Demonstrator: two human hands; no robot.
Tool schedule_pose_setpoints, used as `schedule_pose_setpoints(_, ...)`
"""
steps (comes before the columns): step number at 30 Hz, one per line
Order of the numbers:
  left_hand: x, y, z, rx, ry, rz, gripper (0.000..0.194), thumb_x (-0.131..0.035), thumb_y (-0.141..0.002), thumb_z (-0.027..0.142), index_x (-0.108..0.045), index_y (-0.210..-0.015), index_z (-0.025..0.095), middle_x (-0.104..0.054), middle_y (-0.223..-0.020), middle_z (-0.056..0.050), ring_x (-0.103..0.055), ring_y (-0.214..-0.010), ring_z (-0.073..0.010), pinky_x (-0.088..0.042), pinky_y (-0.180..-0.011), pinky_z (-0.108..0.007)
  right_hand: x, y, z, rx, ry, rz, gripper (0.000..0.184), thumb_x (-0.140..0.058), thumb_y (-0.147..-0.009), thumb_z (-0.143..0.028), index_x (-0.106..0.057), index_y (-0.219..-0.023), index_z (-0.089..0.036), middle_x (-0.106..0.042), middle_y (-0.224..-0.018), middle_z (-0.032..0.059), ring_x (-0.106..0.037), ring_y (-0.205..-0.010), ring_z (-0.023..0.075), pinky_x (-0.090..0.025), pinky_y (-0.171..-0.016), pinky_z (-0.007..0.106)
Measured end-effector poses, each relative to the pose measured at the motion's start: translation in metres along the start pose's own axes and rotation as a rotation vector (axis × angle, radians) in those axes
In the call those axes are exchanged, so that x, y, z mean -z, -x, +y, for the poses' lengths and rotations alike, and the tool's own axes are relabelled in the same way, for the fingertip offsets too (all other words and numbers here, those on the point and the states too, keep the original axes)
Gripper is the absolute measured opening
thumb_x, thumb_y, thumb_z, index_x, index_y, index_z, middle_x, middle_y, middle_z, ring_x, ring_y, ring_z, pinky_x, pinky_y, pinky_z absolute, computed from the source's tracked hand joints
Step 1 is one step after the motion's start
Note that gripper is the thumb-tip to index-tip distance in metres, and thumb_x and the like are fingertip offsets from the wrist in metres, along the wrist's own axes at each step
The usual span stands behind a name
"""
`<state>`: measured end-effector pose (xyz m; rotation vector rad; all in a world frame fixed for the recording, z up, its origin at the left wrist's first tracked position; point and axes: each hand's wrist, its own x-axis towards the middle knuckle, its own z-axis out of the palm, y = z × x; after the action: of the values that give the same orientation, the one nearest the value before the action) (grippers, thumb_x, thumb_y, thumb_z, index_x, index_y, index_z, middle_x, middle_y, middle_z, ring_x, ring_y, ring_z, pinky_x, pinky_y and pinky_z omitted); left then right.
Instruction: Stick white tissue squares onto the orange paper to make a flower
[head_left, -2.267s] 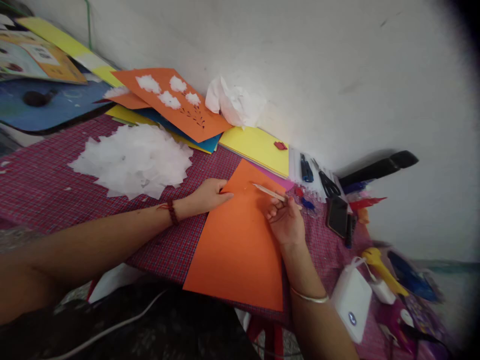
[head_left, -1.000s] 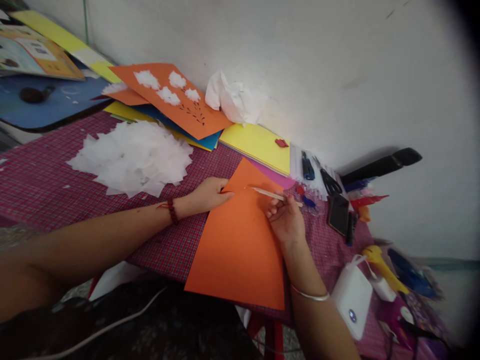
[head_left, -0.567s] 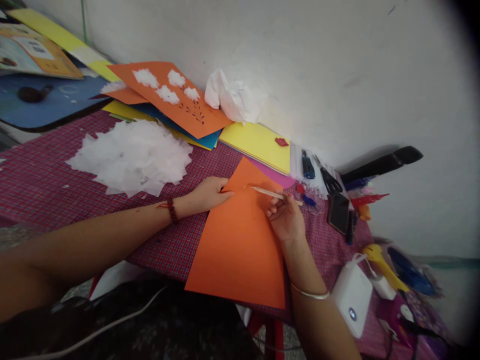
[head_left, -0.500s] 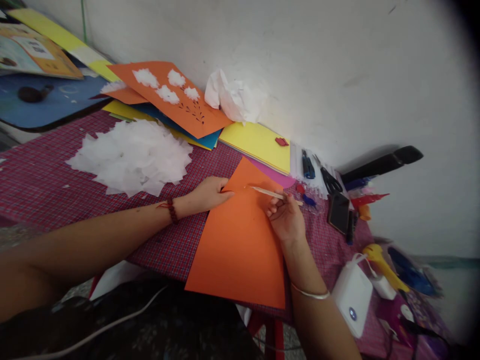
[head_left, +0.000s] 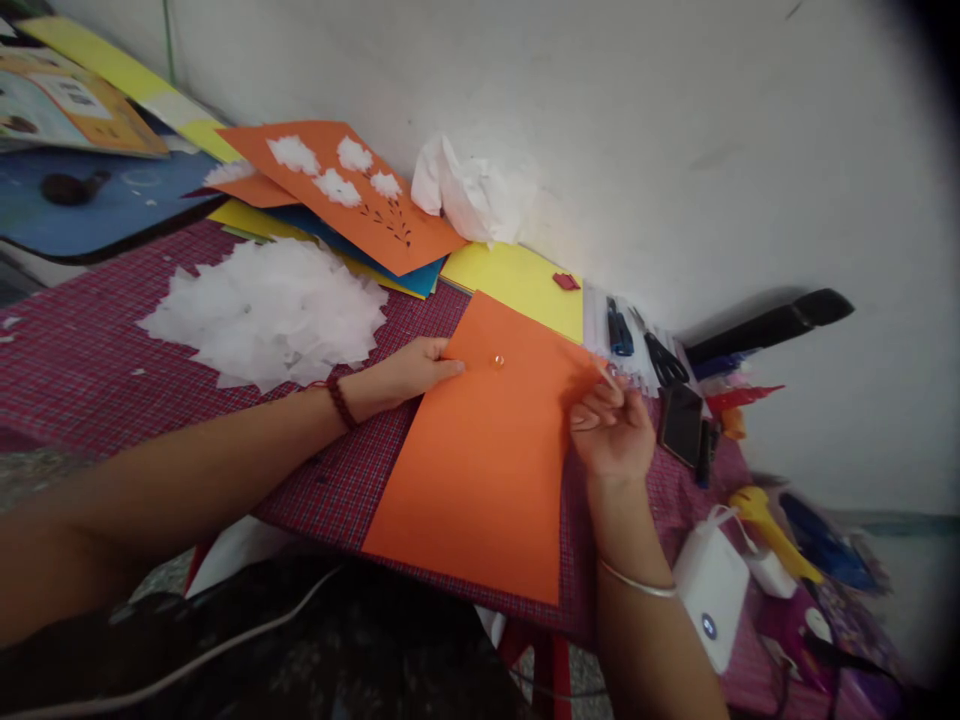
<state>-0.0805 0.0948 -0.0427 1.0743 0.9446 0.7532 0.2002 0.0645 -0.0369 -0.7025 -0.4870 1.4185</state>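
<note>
"Edges first, from the left?"

"Blue board, far left. Next, checked cloth; on it, white paper pile, ragged outline. A strip of cloth separates pile from orange sheet."

"Beyond the pile?"

"Decorated card, orange with white tufts, resting on coloured sheets. Crumpled white paper to its right, by the wall."

"The orange sheet's limits?"

"Middle of the table. Near edge close to the table's near edge; far edge overlapping the yellow stack in this view. Clear dot, one, small and shiny, toward the far end."

"Room on the right?"

"A cloth margin at the near part of the sheet's right edge. Farther right: scissors, phone, then white device, nearer."

"Left hand?"

"Thumb and fingers closed together, pinching the sheet's left edge toward the far end."

"Right hand?"

"Fingers curled, palm turned up, pinching a pale stick, blurred, by the sheet's far right corner. Contact between stick and sheet: cannot tell."
</note>
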Motion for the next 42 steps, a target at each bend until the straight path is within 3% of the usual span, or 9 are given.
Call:
schedule_pose_setpoints(4,0.004,-0.003,0.001,0.056,0.099,0.018,0.007,-0.061,-0.082,0.015,-0.068,-0.084,0.016,-0.075,-0.081,-0.005,-0.066,-0.067,-0.0123,-0.054,-0.066,-0.024,0.017,-0.009,-0.019,0.203,-0.030,0.104,0.019,-0.049,-0.098,-0.023,-0.066,-0.088,-0.024,-0.062,-0.065,-0.0074,-0.049,-0.045,0.0047,-0.048,-0.050,0.019)
schedule_pose_setpoints(8,0.010,-0.007,-0.003,0.044,0.153,-0.014,0.011,-0.062,-0.084,0.018,-0.069,-0.092,0.016,-0.077,-0.088,-0.006,-0.070,-0.076,-0.0141,-0.057,-0.073,-0.026,0.024,-0.019,-0.007,0.279,0.172,0.200,0.020,-0.052,-0.096,-0.034,-0.068,-0.089,-0.024,-0.073,-0.083,-0.0027,-0.067,-0.068,0.0089,-0.056,-0.066,0.024)
schedule_pose_setpoints(11,0.014,-0.009,-0.004,0.032,0.172,-0.035,0.013,-0.064,-0.083,0.020,-0.069,-0.094,0.016,-0.077,-0.089,-0.007,-0.070,-0.078,-0.0152,-0.059,-0.076,-0.028,0.014,-0.014,0.012,0.160,0.299,0.122,0.026,-0.055,-0.092,-0.047,-0.071,-0.093,-0.027,-0.076,-0.103,0.0017,-0.073,-0.092,0.0157,-0.061,-0.077,0.032)
schedule_pose_setpoints(16,0.017,-0.011,-0.003,0.045,0.240,0.007,0.013,-0.065,-0.081,0.018,-0.069,-0.093,0.014,-0.077,-0.089,-0.008,-0.072,-0.079,-0.0161,-0.059,-0.080,-0.031,-0.007,0.009,0.028,-0.102,0.363,0.055,0.041,-0.054,-0.088,-0.060,-0.074,-0.109,-0.031,-0.075,-0.116,0.0058,-0.072,-0.108,0.0255,-0.064,-0.079,0.042)
schedule_pose_setpoints(20,0.017,-0.012,-0.003,0.050,0.279,0.035,0.011,-0.064,-0.084,0.018,-0.070,-0.093,0.014,-0.077,-0.089,-0.008,-0.072,-0.078,-0.0159,-0.060,-0.079,-0.031,0.002,0.006,0.030,-0.154,0.393,0.137,0.040,-0.060,-0.085,-0.058,-0.073,-0.106,-0.027,-0.077,-0.112,0.0068,-0.075,-0.097,0.0252,-0.065,-0.076,0.043)
schedule_pose_setpoints(24,0.017,-0.013,-0.004,0.045,0.289,0.073,0.015,-0.066,-0.085,0.021,-0.070,-0.098,0.014,-0.077,-0.093,-0.009,-0.072,-0.082,-0.0164,-0.060,-0.082,-0.032,0.021,-0.010,0.034,-0.100,0.446,0.216,0.025,-0.067,-0.079,-0.043,-0.071,-0.093,-0.023,-0.078,-0.087,0.0037,-0.075,-0.075,0.0213,-0.064,-0.066,0.039)
schedule_pose_setpoints(27,0.018,-0.012,-0.005,0.038,0.266,0.029,0.018,-0.068,-0.084,0.020,-0.071,-0.101,0.015,-0.077,-0.092,-0.008,-0.073,-0.083,-0.0171,-0.059,-0.084,-0.033,0.025,-0.015,0.036,-0.070,0.429,0.229,0.023,-0.063,-0.080,-0.039,-0.071,-0.093,-0.021,-0.075,-0.076,0.0029,-0.074,-0.074,0.0213,-0.063,-0.063,0.037)
schedule_pose_setpoints(33,0.018,-0.010,-0.007,0.032,0.215,-0.070,0.014,-0.066,-0.083,0.017,-0.071,-0.096,0.014,-0.077,-0.090,-0.008,-0.071,-0.079,-0.0154,-0.058,-0.078,-0.030,0.016,-0.012,0.035,-0.091,0.366,0.392,0.024,-0.061,-0.081,-0.035,-0.071,-0.096,-0.020,-0.076,-0.084,0.0037,-0.072,-0.074,0.0190,-0.062,-0.059,0.032)
schedule_pose_setpoints(42,0.015,-0.009,-0.006,0.037,0.200,-0.033,0.015,-0.063,-0.084,0.015,-0.070,-0.098,0.016,-0.077,-0.091,-0.006,-0.072,-0.080,-0.0146,-0.058,-0.080,-0.031,0.013,-0.014,0.036,-0.009,0.344,0.366,0.022,-0.060,-0.081,-0.034,-0.069,-0.096,-0.021,-0.077,-0.092,0.0007,-0.072,-0.078,0.0163,-0.062,-0.068,0.031)
